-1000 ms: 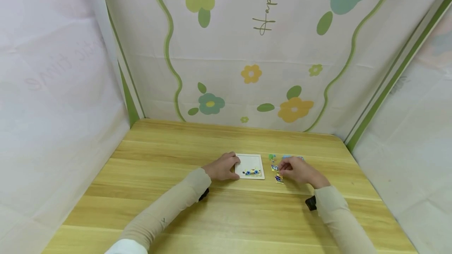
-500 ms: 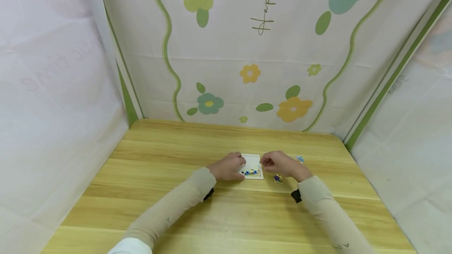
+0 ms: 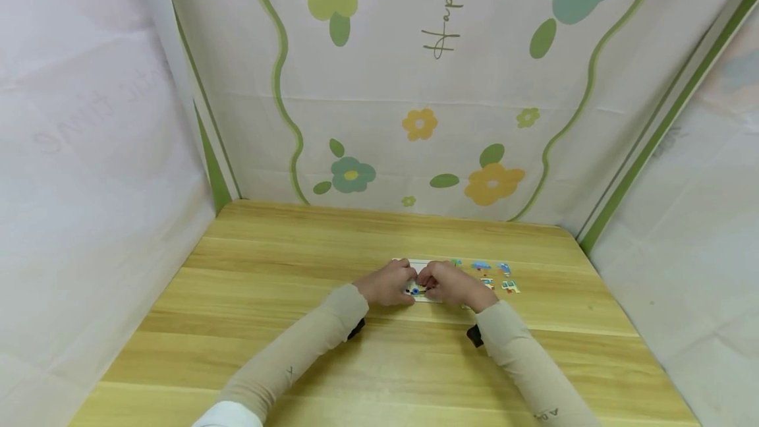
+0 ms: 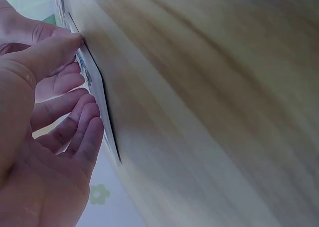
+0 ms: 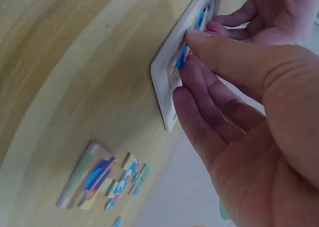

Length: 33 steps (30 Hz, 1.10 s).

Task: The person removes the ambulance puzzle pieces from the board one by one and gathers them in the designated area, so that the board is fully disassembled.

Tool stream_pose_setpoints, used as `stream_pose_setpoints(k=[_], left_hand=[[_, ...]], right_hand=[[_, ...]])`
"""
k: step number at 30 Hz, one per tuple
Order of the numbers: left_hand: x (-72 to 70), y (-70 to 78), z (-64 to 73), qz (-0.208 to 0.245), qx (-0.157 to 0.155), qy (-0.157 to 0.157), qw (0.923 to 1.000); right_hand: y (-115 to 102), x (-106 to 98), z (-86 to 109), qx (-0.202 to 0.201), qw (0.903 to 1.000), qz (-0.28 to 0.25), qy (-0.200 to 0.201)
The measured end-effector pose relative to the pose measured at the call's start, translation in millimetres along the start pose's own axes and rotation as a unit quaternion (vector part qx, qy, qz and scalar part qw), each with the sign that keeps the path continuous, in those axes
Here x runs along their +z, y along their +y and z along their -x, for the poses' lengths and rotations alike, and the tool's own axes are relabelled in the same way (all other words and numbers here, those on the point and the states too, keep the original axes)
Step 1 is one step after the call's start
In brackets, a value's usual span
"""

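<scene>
A white puzzle tray point(image 3: 422, 262) lies on the table, with part of a car picture point(image 5: 202, 18) with blue wheels fitted along its near side. My left hand point(image 3: 390, 283) holds the tray at its left side; in the left wrist view the thumb point(image 4: 70, 44) reaches the near edge and the curled fingers lie along the rim. Over the tray's near right part is my right hand point(image 3: 453, 283). Its thumb point(image 5: 219, 53) and fingertips close together on a puzzle piece at the car picture, mostly hidden behind them.
To the right of the tray lie several loose puzzle pieces point(image 3: 510, 286); more pieces point(image 5: 94, 182) show beside it in the right wrist view. The wooden table point(image 3: 284, 242) ends at a flower-printed cloth wall point(image 3: 379, 84), with cloth at both sides.
My right hand has moved left from the loose pieces onto the tray, uncovering the pieces on the right. My left hand has shifted slightly right over the tray.
</scene>
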<state>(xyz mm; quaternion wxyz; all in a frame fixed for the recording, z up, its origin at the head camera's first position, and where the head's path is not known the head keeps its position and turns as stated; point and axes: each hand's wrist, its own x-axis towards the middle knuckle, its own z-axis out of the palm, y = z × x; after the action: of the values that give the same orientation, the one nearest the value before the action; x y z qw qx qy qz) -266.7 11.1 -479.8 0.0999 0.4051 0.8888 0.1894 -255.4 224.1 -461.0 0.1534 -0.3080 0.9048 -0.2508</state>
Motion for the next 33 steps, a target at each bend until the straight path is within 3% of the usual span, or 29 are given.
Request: stream_pose_setpoints(k=[5, 9, 16, 21, 24, 33], left_hand=[[-0.1, -0.8, 0.0, 0.002, 0.002, 0.006, 1.0000], [1.0, -0.9, 0.1, 0.000, 0.003, 0.005, 1.0000], [4.0, -2.2, 0.4, 0.003, 0.009, 0.009, 0.9999], [4.4, -1.4, 2.0, 0.004, 0.011, 0.009, 0.9999], [4.1, -0.3, 2.7, 0.003, 0.007, 0.010, 0.9999], [4.0, 0.2, 1.7, -0.013, -0.010, 0.010, 0.9998]], right_hand=[[0, 3, -0.8, -0.027, 0.9991, 0.031, 0.010], [0, 5, -1.5, -0.024, 0.9989, 0.038, 0.014], [-1, 7, 0.6, 0.022, 0.9992, 0.016, 0.030], [3, 7, 2.3, 0.012, 0.9987, -0.030, 0.040], [6, 4, 4.7, 0.009, 0.9978, -0.041, 0.050], [22, -18, 26.7, 0.009, 0.9967, -0.002, 0.081]])
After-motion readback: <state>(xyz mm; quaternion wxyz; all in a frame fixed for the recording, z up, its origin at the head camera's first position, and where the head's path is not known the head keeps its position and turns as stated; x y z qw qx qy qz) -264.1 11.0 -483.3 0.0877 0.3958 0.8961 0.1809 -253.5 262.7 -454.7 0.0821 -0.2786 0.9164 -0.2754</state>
